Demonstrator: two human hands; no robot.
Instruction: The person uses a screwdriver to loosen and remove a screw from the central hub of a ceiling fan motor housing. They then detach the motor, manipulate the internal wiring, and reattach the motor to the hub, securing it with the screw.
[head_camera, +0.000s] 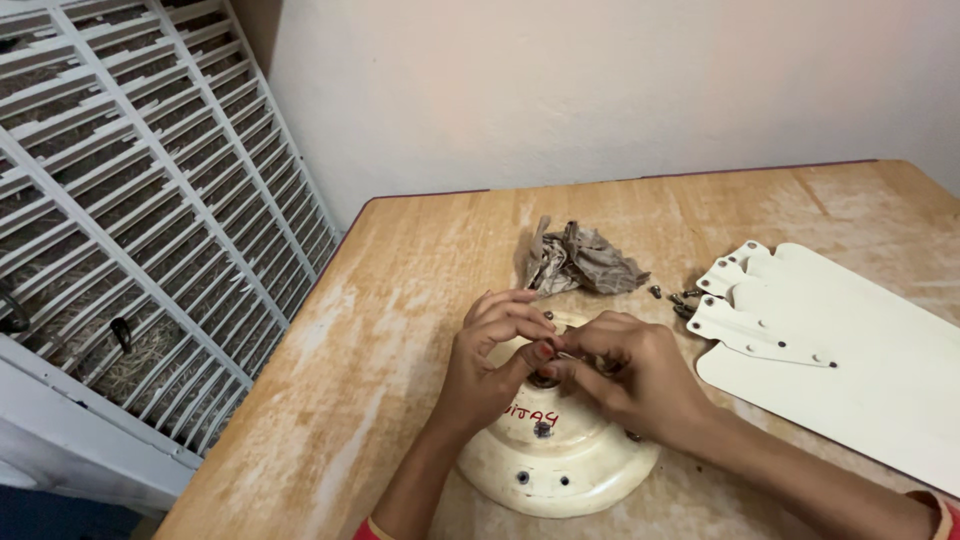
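Both hands (550, 365) (fingertips together) over fan motor (555, 455)

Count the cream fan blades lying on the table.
2: both fan blades lie stacked at the table's right side, one bracket end behind the other. More may be hidden underneath.

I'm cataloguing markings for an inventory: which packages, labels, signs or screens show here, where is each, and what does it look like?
Handwritten marking: on the cream round fan motor housing, just below both hands; a short word in red ink.
Crumpled wrapping paper: on the wooden table behind the hands; grey-brown, wadded, no print visible.
No signs or screens in view.
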